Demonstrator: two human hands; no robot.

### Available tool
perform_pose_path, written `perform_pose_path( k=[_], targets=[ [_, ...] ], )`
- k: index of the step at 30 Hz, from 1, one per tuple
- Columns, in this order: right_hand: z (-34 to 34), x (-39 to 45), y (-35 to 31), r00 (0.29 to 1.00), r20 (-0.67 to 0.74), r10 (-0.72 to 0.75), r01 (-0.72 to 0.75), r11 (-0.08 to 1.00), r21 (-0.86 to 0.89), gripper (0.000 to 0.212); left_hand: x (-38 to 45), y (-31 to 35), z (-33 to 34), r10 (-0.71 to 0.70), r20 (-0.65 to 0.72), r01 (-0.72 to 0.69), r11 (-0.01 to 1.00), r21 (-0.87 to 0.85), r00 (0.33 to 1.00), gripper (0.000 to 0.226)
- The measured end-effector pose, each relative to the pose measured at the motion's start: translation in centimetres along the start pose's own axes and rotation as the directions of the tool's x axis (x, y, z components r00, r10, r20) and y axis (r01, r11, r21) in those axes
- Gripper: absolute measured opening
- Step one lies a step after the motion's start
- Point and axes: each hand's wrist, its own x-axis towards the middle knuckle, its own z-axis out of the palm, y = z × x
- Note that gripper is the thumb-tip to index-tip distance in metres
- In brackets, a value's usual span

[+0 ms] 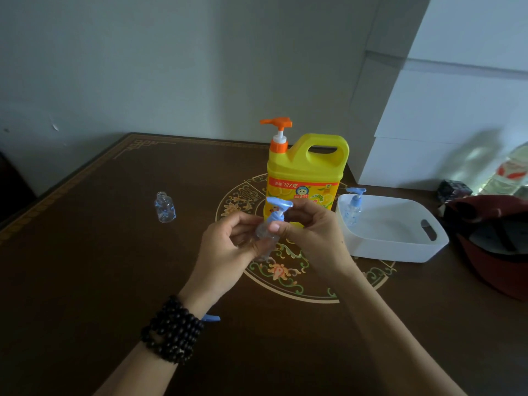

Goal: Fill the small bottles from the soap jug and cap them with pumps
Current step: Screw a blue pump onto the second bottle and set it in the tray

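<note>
- Person stands at the dark table (pixel 85 267) w/ both hands raised just in front of the yellow soap jug (pixel 307 178), working on one small clear bottle (pixel 264 234)
- Left hand (pixel 225 252) wraps the bottle body from below & behind, fingers curled round it, prob. to stop it turning while the top goes on
- Right hand (pixel 311 232) is closed on the blue pump (pixel 278 208) at its collar, thumb in front, other fingers behind; looks like the screwing-on step, though I can't tell how far the thread is seated
- Bottle is tilted a bit toward the left, held clear of the tabletop, so both wrists get room to twist
- Can't tell the soap level in it; hands cover most of the glass
- Jug sits upright at the back, orange pump head pointing left, close enough to reach for the next fill
- White bin (pixel 400 247) on the right holds one capped bottle (pixel 354 208) upright in its near-left corner; seems to be the "done" spot
- One open bottle (pixel 165 207) stands alone well to the left, no pump, prob. next in line
- A spare blue pump part (pixel 211 318) peeks out beside the beaded bracelet (pixel 171 330), lying on the table
</note>
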Motion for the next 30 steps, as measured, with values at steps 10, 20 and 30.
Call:
perform_pose_path(
  k=[10,20,30],
  targets=[
    [-0.5,0.3,0.4,0.999,-0.008,-0.037,0.037,0.999,-0.012,0.019,0.3,-0.4,0.3,0.019,-0.032,-0.018,0.999,0.051,0.999,0.035],
    [-0.6,0.2,0.8,0.998,0.001,-0.065,0.065,0.997,-0.032,0.021,0.7,-0.7,0.2,-0.005,0.035,0.006,0.999,-0.052,0.999,0.034],
    [-0.4,0.1,-0.1,1.0,0.009,-0.025,0.025,0.999,0.041,0.023,0.8,-1.0,0.1,-0.046,0.127,0.056,0.996,-0.075,0.991,0.035]
  ],
)
